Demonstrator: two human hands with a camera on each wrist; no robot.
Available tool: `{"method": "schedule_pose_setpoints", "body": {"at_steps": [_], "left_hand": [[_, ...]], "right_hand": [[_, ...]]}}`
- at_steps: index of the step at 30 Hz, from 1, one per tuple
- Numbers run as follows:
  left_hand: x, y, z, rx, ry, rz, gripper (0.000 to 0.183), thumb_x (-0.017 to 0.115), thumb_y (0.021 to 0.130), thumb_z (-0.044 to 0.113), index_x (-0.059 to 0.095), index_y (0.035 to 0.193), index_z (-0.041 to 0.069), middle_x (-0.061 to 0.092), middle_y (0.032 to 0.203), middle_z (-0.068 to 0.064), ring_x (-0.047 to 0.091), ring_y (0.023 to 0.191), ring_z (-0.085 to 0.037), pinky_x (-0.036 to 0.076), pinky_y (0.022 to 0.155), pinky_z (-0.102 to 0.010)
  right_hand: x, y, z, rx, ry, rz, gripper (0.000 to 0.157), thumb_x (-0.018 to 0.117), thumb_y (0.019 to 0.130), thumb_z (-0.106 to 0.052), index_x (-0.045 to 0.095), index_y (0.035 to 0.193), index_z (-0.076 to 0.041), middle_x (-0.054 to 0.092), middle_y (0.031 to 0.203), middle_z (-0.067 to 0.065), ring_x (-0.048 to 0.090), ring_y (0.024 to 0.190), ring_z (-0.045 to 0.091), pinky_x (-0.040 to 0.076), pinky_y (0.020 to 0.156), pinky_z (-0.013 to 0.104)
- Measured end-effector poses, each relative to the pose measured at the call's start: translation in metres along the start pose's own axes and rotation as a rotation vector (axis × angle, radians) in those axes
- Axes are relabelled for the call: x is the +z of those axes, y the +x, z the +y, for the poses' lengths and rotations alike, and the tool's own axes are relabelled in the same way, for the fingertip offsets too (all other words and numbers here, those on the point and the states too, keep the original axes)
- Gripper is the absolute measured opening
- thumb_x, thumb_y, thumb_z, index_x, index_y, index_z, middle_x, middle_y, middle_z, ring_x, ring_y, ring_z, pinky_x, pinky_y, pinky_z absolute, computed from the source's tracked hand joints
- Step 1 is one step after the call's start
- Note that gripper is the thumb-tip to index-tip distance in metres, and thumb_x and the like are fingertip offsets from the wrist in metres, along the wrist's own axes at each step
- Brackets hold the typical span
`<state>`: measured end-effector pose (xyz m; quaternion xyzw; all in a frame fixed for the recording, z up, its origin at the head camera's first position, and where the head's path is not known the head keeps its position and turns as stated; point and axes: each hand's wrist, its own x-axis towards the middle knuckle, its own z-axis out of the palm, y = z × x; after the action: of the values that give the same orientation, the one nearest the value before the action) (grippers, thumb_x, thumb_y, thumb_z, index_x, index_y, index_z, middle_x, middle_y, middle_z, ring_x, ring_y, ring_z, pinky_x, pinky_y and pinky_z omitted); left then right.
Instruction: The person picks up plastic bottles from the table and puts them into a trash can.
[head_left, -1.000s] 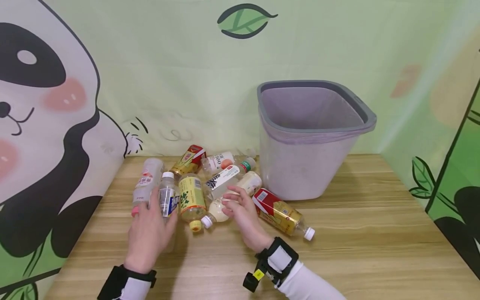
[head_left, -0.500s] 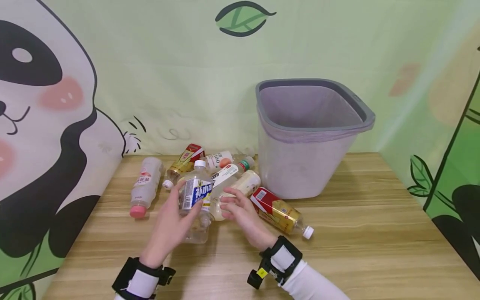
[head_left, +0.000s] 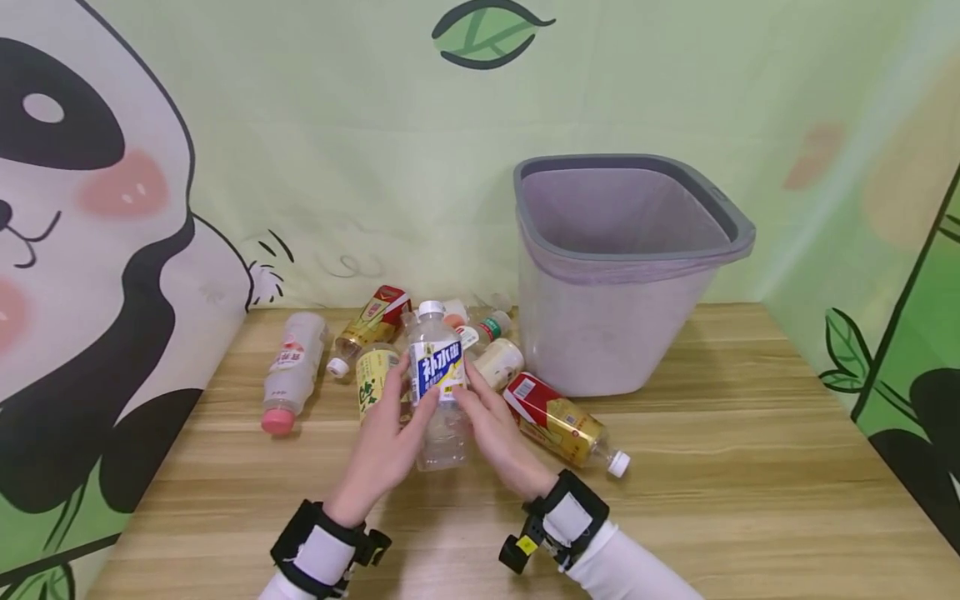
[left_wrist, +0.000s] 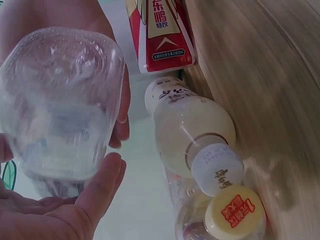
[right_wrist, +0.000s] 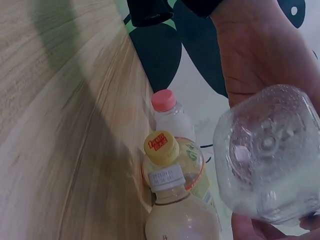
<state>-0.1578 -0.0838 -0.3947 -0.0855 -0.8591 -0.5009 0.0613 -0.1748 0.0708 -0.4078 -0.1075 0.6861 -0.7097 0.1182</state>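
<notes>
A clear plastic bottle (head_left: 441, 367) with a white cap and a blue-and-white label is held upright, leaning slightly, above the front of a bottle pile. My left hand (head_left: 382, 446) grips its left side, thumb across the front. From the right, my right hand (head_left: 506, 433) holds the same bottle, thumb at the label's edge. Its transparent base (left_wrist: 62, 100) fills much of the left wrist view. Just behind it are a yellow-labelled bottle (head_left: 374, 375) with a yellow cap (left_wrist: 233, 214) and a cream bottle (head_left: 498, 365), both partly hidden.
A grey bin (head_left: 600, 333) with a purple liner stands behind on the right. A red-and-gold bottle (head_left: 558, 423) lies before it; another red-and-gold bottle (head_left: 375, 321) lies at the back. A pink-capped bottle (head_left: 294, 367) lies on the left of the wooden table (head_left: 675, 500).
My left hand has picked up the blue-labelled bottle from among the others and carried it right, to my right hand, which now holds it too. The pink-capped bottle is fully uncovered.
</notes>
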Motion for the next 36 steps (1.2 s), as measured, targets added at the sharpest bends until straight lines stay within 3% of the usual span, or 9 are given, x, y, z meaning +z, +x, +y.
{"method": "schedule_pose_setpoints", "body": {"at_steps": [11,17,22,27,36], "left_hand": [[0.005,0.0,0.0,0.048,0.061,0.002,0.059,0.04,0.1,0.04,0.027,0.149,0.008,0.044,0.142,-0.017,0.054,0.118,-0.029,0.049,0.092,-0.043],[0.002,0.0,0.0,0.049,0.103,0.03,0.047,0.042,0.1,0.03,0.042,0.141,0.007,0.058,0.128,-0.014,0.06,0.108,-0.025,0.053,0.086,-0.041],[0.001,0.001,-0.001,0.025,0.114,0.014,0.045,0.04,0.101,0.031,0.045,0.138,0.007,0.058,0.129,-0.013,0.059,0.11,-0.025,0.052,0.087,-0.042],[0.0,0.002,-0.004,0.027,0.155,0.016,0.046,0.042,0.099,0.027,0.044,0.14,0.006,0.057,0.13,-0.014,0.059,0.109,-0.026,0.052,0.087,-0.044],[-0.001,0.001,-0.011,0.141,0.316,0.047,0.051,0.046,0.093,0.019,0.041,0.141,0.001,0.048,0.139,-0.017,0.048,0.123,-0.032,0.039,0.102,-0.049]], "right_hand": [[-0.011,-0.001,0.0,-0.059,-0.021,-0.018,0.061,0.044,0.1,-0.03,0.014,0.152,-0.029,0.017,0.157,0.001,0.027,0.137,0.022,0.026,0.111,0.045],[-0.019,-0.003,-0.002,-0.045,-0.103,-0.071,0.071,0.054,0.094,-0.023,0.013,0.151,-0.038,0.023,0.154,0.004,0.042,0.125,0.027,0.04,0.099,0.045],[-0.023,-0.006,-0.011,-0.057,-0.171,-0.109,0.079,0.058,0.092,-0.016,0.01,0.153,-0.028,0.018,0.156,0.008,0.036,0.131,0.028,0.039,0.102,0.046],[-0.027,-0.004,-0.011,-0.095,-0.238,-0.098,0.079,0.06,0.091,-0.015,0.012,0.153,-0.024,0.019,0.155,0.009,0.033,0.131,0.03,0.038,0.102,0.049],[-0.033,0.0,-0.007,-0.214,-0.42,-0.017,0.082,0.067,0.086,-0.024,0.017,0.15,-0.036,0.036,0.147,0.006,0.044,0.122,0.025,0.04,0.098,0.048]]}}
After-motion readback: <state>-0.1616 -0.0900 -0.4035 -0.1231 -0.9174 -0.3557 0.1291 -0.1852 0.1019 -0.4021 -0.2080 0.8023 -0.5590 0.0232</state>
